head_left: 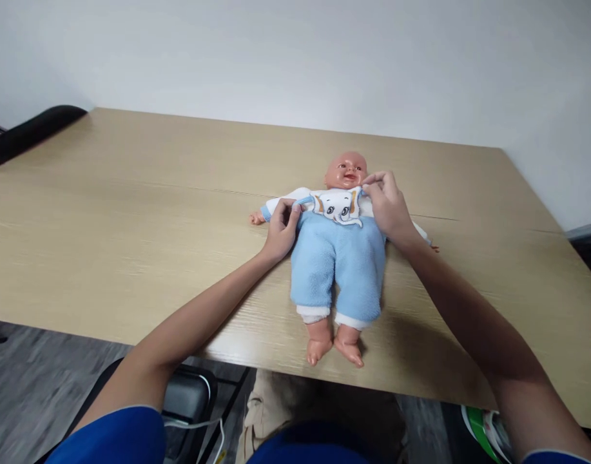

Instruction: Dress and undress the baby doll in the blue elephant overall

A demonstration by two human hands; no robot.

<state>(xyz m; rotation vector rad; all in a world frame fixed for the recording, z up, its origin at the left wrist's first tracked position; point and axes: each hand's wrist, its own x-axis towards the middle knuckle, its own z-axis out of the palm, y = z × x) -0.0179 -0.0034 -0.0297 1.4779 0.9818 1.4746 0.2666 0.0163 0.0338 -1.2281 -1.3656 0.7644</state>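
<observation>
On the table (131,212), lay face-up between both hands: doll (341,258). Left hand (280,229) pinched its shoulder strap (305,201); right hand (387,206) pinched the bib (341,206) near the neck.

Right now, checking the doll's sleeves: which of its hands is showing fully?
The doll hand beside the person's left hand; the other is mostly hidden behind the right forearm.
</observation>
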